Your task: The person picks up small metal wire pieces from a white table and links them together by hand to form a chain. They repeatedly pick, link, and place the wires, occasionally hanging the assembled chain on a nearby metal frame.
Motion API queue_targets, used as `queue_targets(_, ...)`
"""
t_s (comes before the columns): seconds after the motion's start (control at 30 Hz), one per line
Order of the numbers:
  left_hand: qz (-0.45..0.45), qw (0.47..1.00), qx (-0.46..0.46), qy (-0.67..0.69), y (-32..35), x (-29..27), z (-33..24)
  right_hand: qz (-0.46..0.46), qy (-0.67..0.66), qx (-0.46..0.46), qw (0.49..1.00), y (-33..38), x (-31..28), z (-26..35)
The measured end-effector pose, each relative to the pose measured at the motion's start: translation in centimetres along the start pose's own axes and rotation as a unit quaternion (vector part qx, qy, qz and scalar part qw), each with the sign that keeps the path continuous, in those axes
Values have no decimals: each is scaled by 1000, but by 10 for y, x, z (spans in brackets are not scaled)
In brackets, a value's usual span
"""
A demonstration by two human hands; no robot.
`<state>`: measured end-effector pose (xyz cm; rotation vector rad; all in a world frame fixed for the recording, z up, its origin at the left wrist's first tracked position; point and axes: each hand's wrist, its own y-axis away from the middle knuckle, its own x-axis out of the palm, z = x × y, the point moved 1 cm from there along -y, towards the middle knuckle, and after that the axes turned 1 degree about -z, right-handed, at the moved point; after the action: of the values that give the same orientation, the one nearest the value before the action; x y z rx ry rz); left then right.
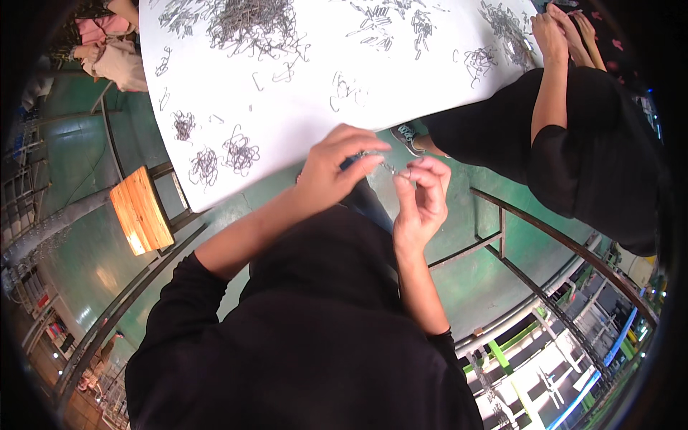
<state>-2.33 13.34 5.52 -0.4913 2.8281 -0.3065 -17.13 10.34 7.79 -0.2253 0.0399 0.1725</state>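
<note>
One white table (301, 107), one wooden stool (140, 209) — metal hooks (251, 29) too many to count.

A short length of thin grey metal chain (387, 168) hangs stretched between the two hands, just off the near edge of the white bench (301, 100). Its links are small wire loops, too fine to tell apart. One end sits under the left fingertips, the other at the right thumb and forefinger.

Bright, even overhead light washes the white counter (301, 107) almost shadowless, glare streaks the green floor (93, 265), and fisheye bending darkens the rim.
</note>
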Motion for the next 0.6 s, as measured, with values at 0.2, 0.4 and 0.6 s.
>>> queue_targets(0.2, -57, 976, 9, -208, -119, -7, 109, 16, 52, -10, 998, -10, -15, -1)
queue_targets(0.4, -66, 920, -26, -386, -183, -12, 165, 49, 37, 7, 998, -15, -19, -5)
queue_targets(0.6, -33, 898, 37, -438, -188, -17, 164, 75, 49, 21, 996, -17, -14, -7)
